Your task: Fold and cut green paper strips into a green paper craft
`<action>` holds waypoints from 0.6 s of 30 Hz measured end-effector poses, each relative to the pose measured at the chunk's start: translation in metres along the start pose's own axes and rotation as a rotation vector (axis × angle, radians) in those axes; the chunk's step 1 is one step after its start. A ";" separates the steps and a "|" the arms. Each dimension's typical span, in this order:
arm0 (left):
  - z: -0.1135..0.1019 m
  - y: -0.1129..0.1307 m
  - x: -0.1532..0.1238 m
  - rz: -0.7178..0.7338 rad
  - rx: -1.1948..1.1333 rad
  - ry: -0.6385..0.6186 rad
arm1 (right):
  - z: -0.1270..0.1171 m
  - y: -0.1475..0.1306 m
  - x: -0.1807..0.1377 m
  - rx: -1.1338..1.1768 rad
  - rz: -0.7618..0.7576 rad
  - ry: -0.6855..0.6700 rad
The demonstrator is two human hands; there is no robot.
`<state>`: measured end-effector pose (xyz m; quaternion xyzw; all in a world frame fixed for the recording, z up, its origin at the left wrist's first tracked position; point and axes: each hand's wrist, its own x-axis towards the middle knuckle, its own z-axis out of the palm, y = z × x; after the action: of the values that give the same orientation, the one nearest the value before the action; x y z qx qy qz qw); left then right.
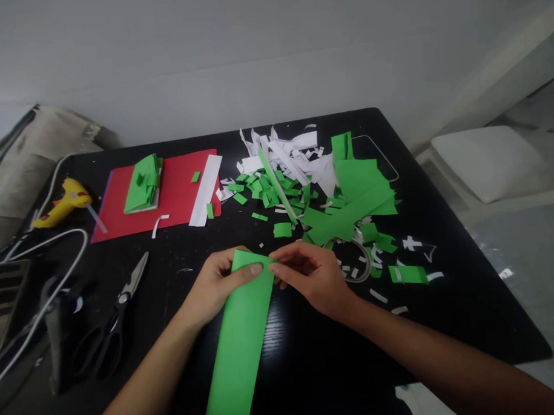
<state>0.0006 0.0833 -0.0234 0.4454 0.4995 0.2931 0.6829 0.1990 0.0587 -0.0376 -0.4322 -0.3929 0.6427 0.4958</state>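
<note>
A long strip of green paper (242,342) slants down toward the front edge of the table. My left hand (218,279) grips its upper end, the thumb lying on the face and the fingers behind. At the top right corner, my right hand (313,276) pinches the same paper between thumb and forefinger; its other fingers curl out of sight. Just beyond my hands lies a heap of small green paper pieces (269,186). A roll of tape (363,268) sits partly hidden behind my right hand.
Black-handled scissors (121,301) lie left of my arm. Behind them are a yellow glue gun (68,202) with a cord and a red sheet (171,175) bearing a folded green paper stack (142,185). White paper scraps (297,149) and larger green pieces (362,183) cover the back right.
</note>
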 end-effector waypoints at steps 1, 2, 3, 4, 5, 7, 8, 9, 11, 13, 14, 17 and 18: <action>0.000 0.000 0.000 -0.011 -0.006 0.002 | 0.000 0.000 -0.001 0.000 -0.005 -0.001; 0.000 0.000 0.000 -0.021 -0.013 0.003 | 0.000 0.000 -0.001 0.002 -0.008 -0.006; 0.000 0.000 0.000 -0.029 -0.023 0.003 | 0.000 0.000 -0.001 0.008 -0.008 -0.015; 0.000 0.000 0.000 -0.039 -0.036 0.003 | 0.000 -0.001 -0.002 0.019 -0.005 -0.027; 0.000 0.000 0.000 -0.050 -0.053 0.002 | -0.001 -0.002 -0.002 0.031 0.002 -0.040; 0.000 0.001 -0.001 -0.072 -0.093 0.003 | -0.001 -0.003 -0.002 0.060 0.017 -0.065; 0.001 0.002 -0.001 -0.083 -0.115 0.003 | -0.001 -0.004 -0.002 0.074 0.024 -0.076; 0.001 0.004 -0.002 -0.093 -0.134 0.000 | -0.001 -0.005 -0.002 0.089 0.028 -0.086; 0.002 0.007 -0.002 -0.109 -0.160 -0.010 | -0.001 -0.006 -0.002 0.114 0.034 -0.104; 0.003 0.009 -0.003 -0.121 -0.167 -0.017 | -0.001 -0.007 -0.002 0.133 0.039 -0.119; 0.003 0.010 -0.003 -0.126 -0.169 -0.018 | -0.001 -0.007 -0.002 0.141 0.043 -0.125; 0.003 0.010 -0.003 -0.140 -0.189 -0.033 | -0.002 -0.007 -0.001 0.161 0.062 -0.136; 0.003 0.010 -0.003 -0.147 -0.200 -0.043 | -0.002 -0.008 -0.001 0.170 0.069 -0.141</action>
<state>0.0032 0.0843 -0.0128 0.3435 0.4843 0.2812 0.7539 0.2035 0.0597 -0.0311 -0.3558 -0.3559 0.7191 0.4793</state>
